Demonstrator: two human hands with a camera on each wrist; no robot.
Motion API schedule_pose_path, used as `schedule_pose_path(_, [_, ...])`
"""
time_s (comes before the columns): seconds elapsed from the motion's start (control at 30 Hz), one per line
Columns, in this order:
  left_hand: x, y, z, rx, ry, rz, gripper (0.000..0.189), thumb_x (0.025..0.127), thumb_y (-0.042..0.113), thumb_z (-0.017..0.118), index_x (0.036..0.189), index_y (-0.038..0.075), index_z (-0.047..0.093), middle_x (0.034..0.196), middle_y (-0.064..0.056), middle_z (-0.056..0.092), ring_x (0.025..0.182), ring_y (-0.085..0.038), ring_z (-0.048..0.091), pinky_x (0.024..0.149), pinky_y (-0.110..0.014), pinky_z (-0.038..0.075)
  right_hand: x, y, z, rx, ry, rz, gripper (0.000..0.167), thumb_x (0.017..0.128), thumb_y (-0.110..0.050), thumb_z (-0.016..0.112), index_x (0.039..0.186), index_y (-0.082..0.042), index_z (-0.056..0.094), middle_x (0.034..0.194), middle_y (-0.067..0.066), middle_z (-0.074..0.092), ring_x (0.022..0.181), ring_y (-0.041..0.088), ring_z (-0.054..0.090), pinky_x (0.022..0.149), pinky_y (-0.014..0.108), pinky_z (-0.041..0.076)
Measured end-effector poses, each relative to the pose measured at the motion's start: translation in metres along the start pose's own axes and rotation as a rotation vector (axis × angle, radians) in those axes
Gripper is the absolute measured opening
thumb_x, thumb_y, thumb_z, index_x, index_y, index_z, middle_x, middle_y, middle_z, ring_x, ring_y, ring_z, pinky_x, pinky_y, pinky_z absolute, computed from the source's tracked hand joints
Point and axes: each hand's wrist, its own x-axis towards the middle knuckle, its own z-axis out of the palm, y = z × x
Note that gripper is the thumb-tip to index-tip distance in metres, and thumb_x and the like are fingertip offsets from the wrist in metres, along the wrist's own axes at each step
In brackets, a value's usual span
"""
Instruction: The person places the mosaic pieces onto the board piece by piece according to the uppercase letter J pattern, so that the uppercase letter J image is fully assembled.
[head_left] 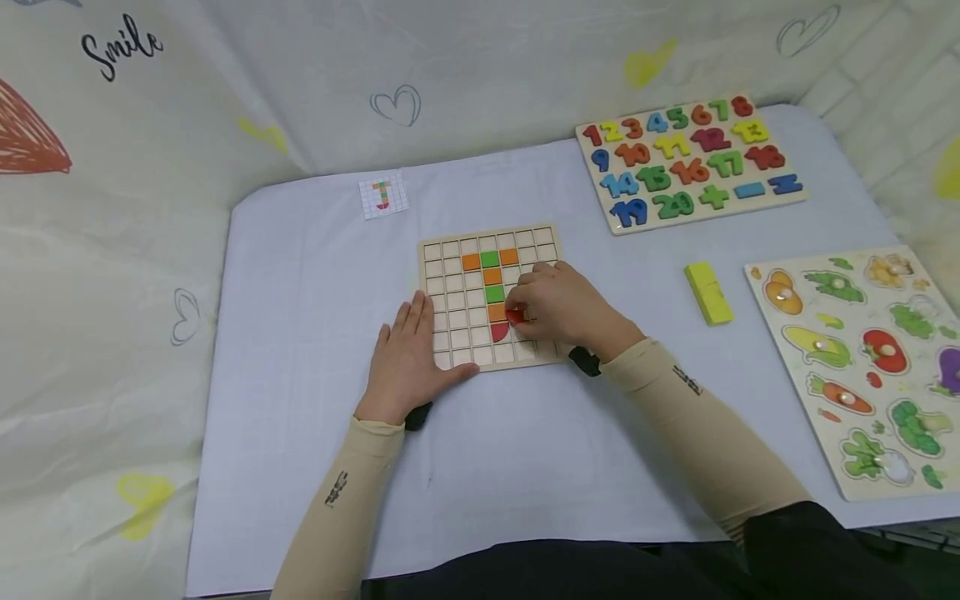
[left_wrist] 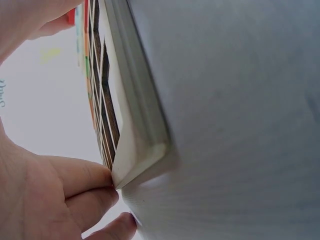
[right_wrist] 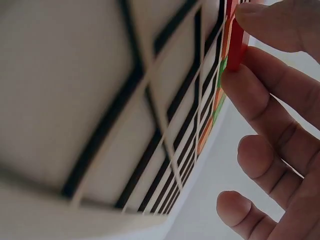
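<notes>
A wooden grid board point(head_left: 455, 320) lies mid-table. My left hand point(head_left: 405, 367) rests at its lower left corner, fingers straight along the side and thumb by the near edge. Between thumb and fingertips, my right hand point(head_left: 566, 308) pinches a small red tile point(right_wrist: 236, 47) over the board. Orange tiles, such as one at the upper left point(head_left: 470, 262), and green tiles point(head_left: 495, 293) form a top bar and a column in the grid. At the column's foot sits a red tile with a rounded side point(head_left: 500, 332), just left of the pinched tile.
A small card point(head_left: 367, 202) with a coloured J pattern lies behind the board. On the right are a number puzzle point(head_left: 611, 223), a yellow block point(head_left: 708, 293) and a vegetable puzzle point(head_left: 806, 417). A printed sheet point(head_left: 322, 92) hangs behind the table.
</notes>
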Motion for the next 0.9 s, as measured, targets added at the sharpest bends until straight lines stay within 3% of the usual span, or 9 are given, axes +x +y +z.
schedule_pose_path(0.37, [0.0,0.003,0.002,-0.001,-0.007,0.0,0.125,0.082,0.077,0.068,0.167,0.004,0.013,0.177,-0.011,0.009,0.163,-0.035,0.016,0.126,-0.064,0.026,0.011,-0.031,0.012,-0.039,-0.017,-0.092,0.012,0.09,-0.029,0.08,0.1,-0.022,0.08,0.097,-0.003,0.076,0.095,0.021,0.06,0.088,0.045,0.049])
schedule_pose_path(0.6, [0.002,0.006,0.003,-0.006,-0.003,0.014,0.125,0.082,0.077,0.068,0.167,0.004,0.012,0.177,-0.011,0.008,0.164,-0.035,0.016,0.126,-0.064,0.025,0.013,-0.035,0.014,-0.08,-0.017,-0.112,0.012,0.09,-0.028,0.081,0.1,-0.022,0.08,0.097,-0.001,0.075,0.098,0.022,0.058,0.087,0.044,0.048])
schedule_pose_path(0.9, [0.001,0.009,0.002,-0.009,0.003,0.023,0.126,0.081,0.078,0.069,0.166,0.003,0.013,0.177,-0.011,0.008,0.164,-0.034,0.016,0.126,-0.064,0.025,0.012,-0.034,0.013,-0.056,-0.015,-0.106,0.016,0.088,-0.028,0.084,0.101,-0.02,0.08,0.097,0.0,0.073,0.097,0.023,0.058,0.087,0.042,0.048])
